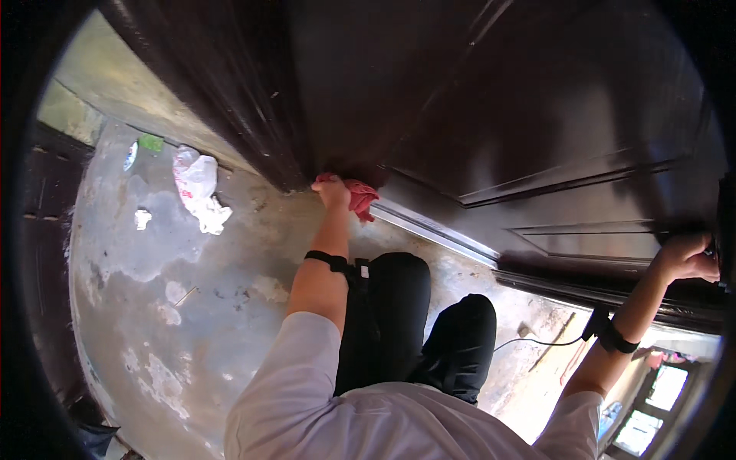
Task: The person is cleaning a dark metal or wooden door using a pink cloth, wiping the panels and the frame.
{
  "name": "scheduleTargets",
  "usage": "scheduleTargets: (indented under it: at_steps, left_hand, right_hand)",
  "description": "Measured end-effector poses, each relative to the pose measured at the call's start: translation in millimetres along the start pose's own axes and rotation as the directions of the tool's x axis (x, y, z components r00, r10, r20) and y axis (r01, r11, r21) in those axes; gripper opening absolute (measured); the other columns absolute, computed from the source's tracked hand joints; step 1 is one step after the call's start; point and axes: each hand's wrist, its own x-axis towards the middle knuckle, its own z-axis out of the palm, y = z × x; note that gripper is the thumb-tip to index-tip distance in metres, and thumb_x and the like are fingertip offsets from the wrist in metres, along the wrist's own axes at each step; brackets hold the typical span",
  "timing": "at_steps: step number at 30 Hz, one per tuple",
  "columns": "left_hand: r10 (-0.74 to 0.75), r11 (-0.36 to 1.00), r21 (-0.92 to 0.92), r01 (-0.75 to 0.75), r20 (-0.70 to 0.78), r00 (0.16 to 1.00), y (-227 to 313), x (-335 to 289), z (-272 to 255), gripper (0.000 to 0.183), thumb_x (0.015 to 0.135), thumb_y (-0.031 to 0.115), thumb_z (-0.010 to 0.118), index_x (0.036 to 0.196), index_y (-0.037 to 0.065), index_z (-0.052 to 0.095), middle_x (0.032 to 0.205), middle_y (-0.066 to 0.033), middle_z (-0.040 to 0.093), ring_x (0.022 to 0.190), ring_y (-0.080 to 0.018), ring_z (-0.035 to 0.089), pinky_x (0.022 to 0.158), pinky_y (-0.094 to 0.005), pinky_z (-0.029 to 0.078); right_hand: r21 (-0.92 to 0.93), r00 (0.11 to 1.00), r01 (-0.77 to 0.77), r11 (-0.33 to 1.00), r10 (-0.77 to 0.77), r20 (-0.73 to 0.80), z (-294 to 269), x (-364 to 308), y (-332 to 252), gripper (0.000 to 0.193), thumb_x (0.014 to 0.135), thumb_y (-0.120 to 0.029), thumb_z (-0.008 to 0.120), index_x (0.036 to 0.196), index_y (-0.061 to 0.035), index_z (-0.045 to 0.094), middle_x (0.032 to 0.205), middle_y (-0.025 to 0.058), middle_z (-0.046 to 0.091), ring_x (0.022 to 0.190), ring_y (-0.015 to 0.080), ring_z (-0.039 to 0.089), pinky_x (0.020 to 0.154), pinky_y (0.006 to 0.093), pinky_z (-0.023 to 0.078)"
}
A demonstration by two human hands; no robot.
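My left hand (333,192) is closed on a red cloth (363,199), which bunches out to the right of the fingers. It presses the cloth low against a dark brown wooden door (491,107), beside the dark frame post (230,84). Far to the right, my right hand (688,259) is wrapped around the door's outer edge; a dark part there, perhaps a handle, is mostly hidden by the fingers. A pale metallic strip (437,232) runs along the door's bottom from near the cloth.
White plastic bag (198,184), white scrap (142,219) and green piece (151,142) lie on the worn concrete floor (153,299) to the left. A black cable (548,342) hangs from my right arm strap. Bright windows (652,406) show at lower right.
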Motion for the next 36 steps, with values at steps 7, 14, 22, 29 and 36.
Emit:
scheduleTargets:
  at_steps: [7,14,22,29,36]
  left_hand:
    - [-0.197,0.904,-0.381,0.195,0.035,0.980,95.1,-76.4,-40.3,0.053,0.104,0.030,0.052,0.134,-0.006,0.027,0.146,-0.0395,0.042,0.129,-0.0466,0.056,0.106,-0.0516,0.050]
    - [0.708,0.450,-0.324,-0.832,-0.440,0.553,225.1,-171.1,-149.4,0.054,0.104,0.021,0.060,0.140,-0.009,0.033,0.134,-0.0280,0.049,0.123,-0.0335,0.055,0.110,-0.0430,0.042]
    - [0.943,-0.003,0.314,-0.949,-0.316,-0.107,314.2,-277.1,-180.7,0.078,0.078,0.019,0.083,0.145,0.010,0.044,0.129,-0.0204,0.054,0.108,-0.0415,0.061,0.090,-0.0486,0.052]
    - [0.706,-0.433,0.624,-0.651,-0.215,-0.675,340.9,-246.5,-194.2,0.073,0.075,0.025,0.082,0.139,0.018,0.048,0.120,-0.0135,0.057,0.085,-0.0320,0.060,0.061,-0.0423,0.052]
    - [0.820,-0.012,0.379,-0.925,-0.525,-0.226,362.4,-222.8,-231.8,0.066,0.083,0.021,0.082,0.137,0.003,0.049,0.132,-0.0215,0.053,0.124,-0.0431,0.055,0.101,-0.0521,0.050]
  right_hand:
    - [-0.022,0.992,-0.039,0.999,0.041,0.117,-7.0,-5.8,-0.6,0.040,0.092,-0.031,0.063,0.108,0.0049,0.055,0.107,0.0214,0.057,0.102,0.0360,0.051,0.089,0.0497,0.042]
    - [-0.151,1.000,-0.025,0.988,0.022,-0.019,2.3,-2.3,-29.3,0.036,0.102,-0.026,0.059,0.128,-0.0017,0.065,0.135,0.0163,0.066,0.120,0.0323,0.060,0.106,0.0449,0.043]
    - [-0.243,0.979,-0.205,0.948,0.202,-0.041,6.0,4.5,-61.6,0.035,0.094,-0.011,0.062,0.128,-0.0075,0.068,0.138,0.0105,0.066,0.119,0.0261,0.059,0.103,0.0370,0.040]
    - [0.200,0.980,-0.096,0.975,0.058,0.189,23.0,47.3,-173.6,0.046,0.083,-0.018,0.063,0.127,-0.0227,0.073,0.138,0.0034,0.064,0.128,0.0239,0.059,0.113,0.0432,0.038]
    - [0.086,0.972,-0.132,0.988,0.112,0.205,40.7,23.4,-183.9,0.041,0.087,-0.028,0.065,0.127,-0.0254,0.074,0.141,-0.0021,0.063,0.133,0.0195,0.056,0.118,0.0440,0.034]
